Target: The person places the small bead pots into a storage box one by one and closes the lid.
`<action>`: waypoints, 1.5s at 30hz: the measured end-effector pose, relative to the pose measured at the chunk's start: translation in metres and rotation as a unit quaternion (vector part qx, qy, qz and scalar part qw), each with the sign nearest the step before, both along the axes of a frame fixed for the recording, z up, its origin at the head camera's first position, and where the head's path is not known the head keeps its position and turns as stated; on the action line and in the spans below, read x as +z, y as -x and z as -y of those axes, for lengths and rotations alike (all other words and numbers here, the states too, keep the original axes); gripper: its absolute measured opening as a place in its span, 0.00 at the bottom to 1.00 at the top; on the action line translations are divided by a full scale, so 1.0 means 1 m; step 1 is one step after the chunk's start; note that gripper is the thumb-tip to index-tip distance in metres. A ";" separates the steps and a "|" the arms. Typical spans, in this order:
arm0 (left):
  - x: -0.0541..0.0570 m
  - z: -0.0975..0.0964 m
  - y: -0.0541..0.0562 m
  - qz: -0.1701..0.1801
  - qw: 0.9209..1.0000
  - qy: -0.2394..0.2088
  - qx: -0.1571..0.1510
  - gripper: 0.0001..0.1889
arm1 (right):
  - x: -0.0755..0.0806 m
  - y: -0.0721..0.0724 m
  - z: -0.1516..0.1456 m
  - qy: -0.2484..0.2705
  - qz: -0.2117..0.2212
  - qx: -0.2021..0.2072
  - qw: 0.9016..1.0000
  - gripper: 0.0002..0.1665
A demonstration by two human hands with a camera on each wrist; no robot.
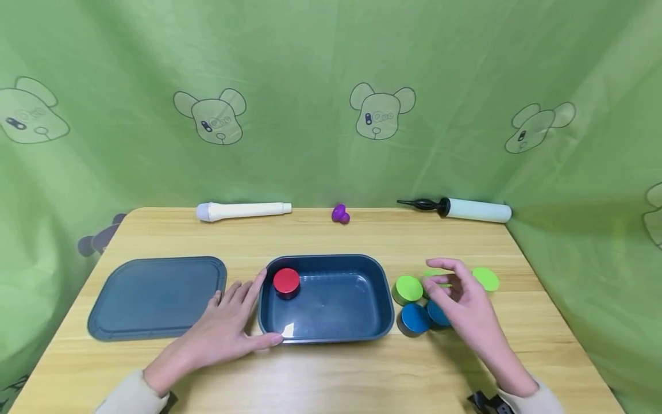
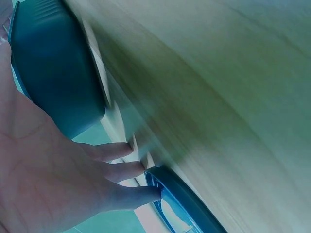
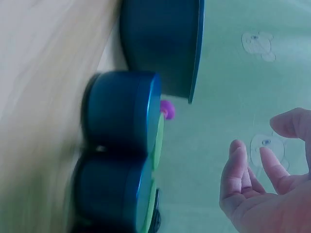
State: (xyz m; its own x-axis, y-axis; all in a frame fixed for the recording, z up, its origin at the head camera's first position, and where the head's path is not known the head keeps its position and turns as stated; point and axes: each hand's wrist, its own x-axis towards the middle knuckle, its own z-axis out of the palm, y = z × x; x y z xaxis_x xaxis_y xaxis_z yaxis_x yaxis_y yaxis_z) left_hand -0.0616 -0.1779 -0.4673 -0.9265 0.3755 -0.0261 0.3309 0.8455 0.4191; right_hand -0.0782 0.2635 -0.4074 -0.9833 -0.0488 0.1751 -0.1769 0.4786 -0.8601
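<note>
A dark blue-grey box (image 1: 331, 343) stands on the table with a round red tin (image 1: 287, 282) inside its left end. My left hand (image 1: 227, 330) spreads its fingers and thumb against the box's left side. Over a group of round tins to the right hangs my right hand (image 1: 462, 299), its fingers loosely bent and nothing between them. Among those tins are a green tin (image 1: 408, 288), two blue tins (image 3: 121, 111) standing side by side, and a further green lid (image 1: 486, 279) beyond the hand. Another green tin is partly hidden behind the right fingers.
Left of the box lies a flat dark lid (image 1: 155, 299). Along the back edge are a white microphone-like stick (image 1: 245, 211), a small purple knobbed object (image 1: 339, 214) and a hand pump (image 1: 476, 210). Green cloth (image 1: 310, 115) rises behind the table (image 1: 310, 379).
</note>
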 end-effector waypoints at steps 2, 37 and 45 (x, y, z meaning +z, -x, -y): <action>-0.001 -0.001 0.000 0.001 1.000 -0.001 -0.001 0.65 | 0.000 -0.003 -0.009 -0.018 0.000 -0.020 1.000 0.21; -0.004 0.000 0.002 -0.008 1.000 0.008 0.001 0.65 | -0.063 -0.035 -0.097 -0.101 0.128 -0.066 0.984 0.32; -0.004 0.000 0.001 -0.009 1.000 0.008 0.001 0.65 | -0.064 -0.030 -0.098 -0.110 0.171 -0.077 0.976 0.34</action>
